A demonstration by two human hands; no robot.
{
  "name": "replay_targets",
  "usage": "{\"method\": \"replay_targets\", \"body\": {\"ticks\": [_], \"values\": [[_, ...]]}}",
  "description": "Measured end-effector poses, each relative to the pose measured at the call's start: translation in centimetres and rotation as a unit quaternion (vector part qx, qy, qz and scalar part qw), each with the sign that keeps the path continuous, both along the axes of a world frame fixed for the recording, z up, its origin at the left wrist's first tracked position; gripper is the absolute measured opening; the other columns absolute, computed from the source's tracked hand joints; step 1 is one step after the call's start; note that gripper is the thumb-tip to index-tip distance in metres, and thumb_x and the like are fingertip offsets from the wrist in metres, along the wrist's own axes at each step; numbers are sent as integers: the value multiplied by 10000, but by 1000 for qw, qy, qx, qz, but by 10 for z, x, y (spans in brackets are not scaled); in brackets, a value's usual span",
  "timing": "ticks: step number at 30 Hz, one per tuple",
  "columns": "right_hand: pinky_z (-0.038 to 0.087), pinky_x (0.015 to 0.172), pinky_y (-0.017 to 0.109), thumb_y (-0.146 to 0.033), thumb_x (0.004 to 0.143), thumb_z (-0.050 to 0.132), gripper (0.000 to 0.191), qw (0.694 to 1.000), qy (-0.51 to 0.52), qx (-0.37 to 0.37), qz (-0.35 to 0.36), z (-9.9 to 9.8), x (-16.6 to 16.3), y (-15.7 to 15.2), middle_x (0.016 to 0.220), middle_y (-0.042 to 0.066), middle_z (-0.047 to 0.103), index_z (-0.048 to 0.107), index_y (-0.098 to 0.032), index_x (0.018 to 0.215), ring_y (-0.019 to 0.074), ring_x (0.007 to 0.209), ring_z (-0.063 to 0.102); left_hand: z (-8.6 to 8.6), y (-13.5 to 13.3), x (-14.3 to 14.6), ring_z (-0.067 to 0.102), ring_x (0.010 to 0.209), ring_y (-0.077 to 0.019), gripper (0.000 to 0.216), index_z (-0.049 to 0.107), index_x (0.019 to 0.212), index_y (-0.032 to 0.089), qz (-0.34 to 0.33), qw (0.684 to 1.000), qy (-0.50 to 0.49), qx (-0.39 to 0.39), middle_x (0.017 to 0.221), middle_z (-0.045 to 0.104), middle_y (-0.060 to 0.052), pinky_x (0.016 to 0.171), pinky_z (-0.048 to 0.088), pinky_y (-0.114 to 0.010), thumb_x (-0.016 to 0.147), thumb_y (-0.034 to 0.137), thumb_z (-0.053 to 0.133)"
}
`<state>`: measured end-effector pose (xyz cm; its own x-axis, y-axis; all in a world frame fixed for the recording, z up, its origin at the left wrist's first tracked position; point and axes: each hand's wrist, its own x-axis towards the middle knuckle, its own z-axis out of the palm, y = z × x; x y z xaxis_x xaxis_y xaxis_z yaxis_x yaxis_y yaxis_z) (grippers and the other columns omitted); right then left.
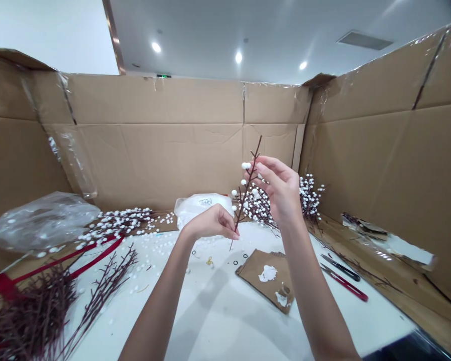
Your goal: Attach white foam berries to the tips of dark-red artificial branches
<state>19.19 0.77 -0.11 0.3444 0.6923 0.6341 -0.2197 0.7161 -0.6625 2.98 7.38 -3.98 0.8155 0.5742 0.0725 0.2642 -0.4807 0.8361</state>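
Note:
My left hand [212, 222] pinches the lower end of a thin dark-red twig [244, 200] and holds it upright over the white table [218, 311]. Up near the top of the twig, my right hand [280, 188] has its fingertips pressed on a small white foam ball [245, 165]. A few more white balls sit on the twig's side shoots. Both hands are raised above the table, in front of the cardboard wall [154, 150].
Bare dark-red twigs [41, 311] lie heaped at the left beside a red ribbon [60, 260]. Finished twigs with white balls [116, 223] lie behind, and more stand at the back right [310, 195]. A cardboard scrap with white glue [268, 276], pliers [344, 281] and plastic bags [41, 220] are nearby.

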Motion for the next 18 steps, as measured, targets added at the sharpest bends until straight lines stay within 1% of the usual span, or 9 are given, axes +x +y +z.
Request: {"method": "replay_targets", "body": {"ticks": [3,7,13,16,18], "values": [[536,738,311,-326,664,722,198,999,23,11,-44,-1,-2,1,792,28,700,678,-190,802,144,741,664,-3,2,2,612,598,-139,168,703,569,159,-3,1000,7,-2,618,697,-42,557,444,-229,543,295,796],[531,722,302,-332,674,717,163,996,31,25,-75,-3,-6,4,731,20,693,687,-192,754,131,690,649,-4,2,4,612,587,-132,129,700,565,165,4,1000,13,0,615,697,-33,554,442,-223,557,263,785],[532,701,295,-325,671,727,172,996,30,40,-73,-6,-8,7,738,19,685,670,-189,758,132,693,651,-6,1,9,597,580,-121,113,687,546,158,5,1000,17,16,586,671,-23,542,425,-213,580,234,764],[533,695,292,-310,683,717,152,994,22,37,-103,-6,-9,6,742,14,676,645,-194,749,134,697,648,-7,-2,13,574,546,-107,110,688,561,157,1,1000,15,22,565,655,-15,518,412,-207,591,238,756],[533,691,292,-307,712,691,128,991,6,34,-133,-6,-9,6,748,15,670,635,-200,755,137,707,647,-6,-4,13,586,570,-114,122,691,585,156,-12,999,16,38,580,657,-19,525,415,-207,600,260,753]]}}
